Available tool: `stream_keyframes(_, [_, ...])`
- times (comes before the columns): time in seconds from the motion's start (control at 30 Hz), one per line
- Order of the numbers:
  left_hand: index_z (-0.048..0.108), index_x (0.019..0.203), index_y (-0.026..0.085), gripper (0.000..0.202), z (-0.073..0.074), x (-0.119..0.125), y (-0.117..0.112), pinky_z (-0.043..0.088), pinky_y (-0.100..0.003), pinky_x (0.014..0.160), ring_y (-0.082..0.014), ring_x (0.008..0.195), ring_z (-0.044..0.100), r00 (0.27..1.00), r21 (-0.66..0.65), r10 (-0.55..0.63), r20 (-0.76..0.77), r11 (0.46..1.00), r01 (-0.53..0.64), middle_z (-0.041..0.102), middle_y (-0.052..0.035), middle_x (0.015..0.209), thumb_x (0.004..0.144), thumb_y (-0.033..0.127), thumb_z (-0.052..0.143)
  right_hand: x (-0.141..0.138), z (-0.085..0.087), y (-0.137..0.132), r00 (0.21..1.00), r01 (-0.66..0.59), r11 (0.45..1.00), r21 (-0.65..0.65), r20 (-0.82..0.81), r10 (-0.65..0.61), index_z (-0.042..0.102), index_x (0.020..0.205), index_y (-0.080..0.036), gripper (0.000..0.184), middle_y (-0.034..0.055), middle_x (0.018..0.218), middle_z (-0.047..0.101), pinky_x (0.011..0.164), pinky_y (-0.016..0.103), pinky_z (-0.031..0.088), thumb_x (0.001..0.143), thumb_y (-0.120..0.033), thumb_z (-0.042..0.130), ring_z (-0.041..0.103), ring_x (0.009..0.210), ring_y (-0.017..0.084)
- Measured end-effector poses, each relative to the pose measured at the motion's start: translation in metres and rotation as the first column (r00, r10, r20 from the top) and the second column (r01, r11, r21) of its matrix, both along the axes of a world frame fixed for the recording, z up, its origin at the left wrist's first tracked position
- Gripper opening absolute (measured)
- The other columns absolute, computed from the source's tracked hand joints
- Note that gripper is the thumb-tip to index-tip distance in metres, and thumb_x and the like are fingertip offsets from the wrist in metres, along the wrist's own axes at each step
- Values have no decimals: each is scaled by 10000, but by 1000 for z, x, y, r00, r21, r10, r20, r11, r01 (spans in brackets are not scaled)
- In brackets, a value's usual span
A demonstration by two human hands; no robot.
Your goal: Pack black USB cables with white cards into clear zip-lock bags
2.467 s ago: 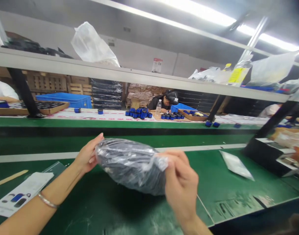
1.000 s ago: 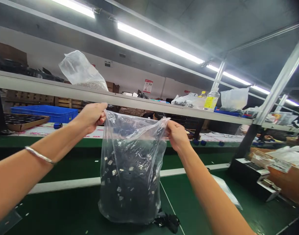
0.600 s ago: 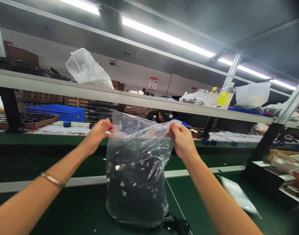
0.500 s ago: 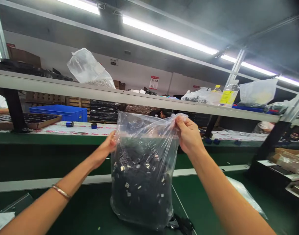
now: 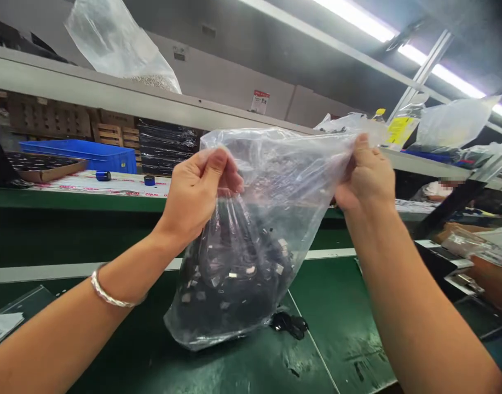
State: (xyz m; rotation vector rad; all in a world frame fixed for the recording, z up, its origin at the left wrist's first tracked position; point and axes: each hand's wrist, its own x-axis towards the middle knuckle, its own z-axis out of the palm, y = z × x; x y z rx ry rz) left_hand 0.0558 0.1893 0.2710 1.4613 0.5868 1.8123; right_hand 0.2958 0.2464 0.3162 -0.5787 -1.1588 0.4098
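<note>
A large clear plastic bag (image 5: 251, 241) hangs between my hands over the green bench, tilted, its lower part filled with black cables that carry small silvery USB plugs. My left hand (image 5: 199, 191) is closed on the bag's left side, below the upper edge, with the film gathered in the fingers. At the upper right corner my right hand (image 5: 368, 172) pinches the film and pulls it taut. A coiled black cable (image 5: 289, 324) lies on the green bench (image 5: 336, 306), right beside the bag's lower right corner.
On the shelf (image 5: 193, 112) stand a clear bag of small grains (image 5: 123, 44) and a yellow-labelled bottle (image 5: 404, 123). A blue crate (image 5: 78, 155) and blue rolls (image 5: 103, 175) are at the back left. Boxes and packaging (image 5: 472, 246) sit at right. Another person (image 5: 437, 190) is behind the shelf.
My right hand has moved up and to the right, stretching the bag's top. My left hand has come inward and grips the front film. The view has shifted down.
</note>
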Motion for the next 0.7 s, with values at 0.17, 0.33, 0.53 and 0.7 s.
stream_keyframes(0.17, [579,595,178,342,-40,-5,32,455,-153,376,-65,353,511,969,-194,156,192,974,-119,542,66,462,922,173,480,-17,-92,-42,965,-183,936,-300,127,229,572,1145,-202,561,76,1063,681,818,369,491,826,-649,454,646,962,210])
stream_keyframes(0.33, [517,612,198,355,-66,-21,61,413,-153,359,-62,347,445,929,-287,246,277,944,-164,464,88,455,952,231,423,-43,-206,-114,871,-62,848,-526,386,304,101,1472,-257,1148,102,1515,239,1096,490,235,594,-665,716,249,1366,302])
stream_keyframes(0.53, [653,811,136,486,-87,-60,51,531,-278,529,-165,528,645,997,-505,-10,72,862,45,666,-42,605,938,489,344,-77,-201,-108,784,121,917,-381,604,147,456,1284,-222,623,71,1251,529,991,364,391,732,-367,705,503,1151,230])
stream_keyframes(0.7, [686,1043,186,955,-117,-99,25,512,-321,838,-318,1107,585,940,-608,-290,-178,784,127,691,-96,1118,357,846,602,-103,-183,-81,597,250,939,-235,801,41,524,1246,-148,527,105,1145,591,913,342,441,797,-404,629,551,1062,229])
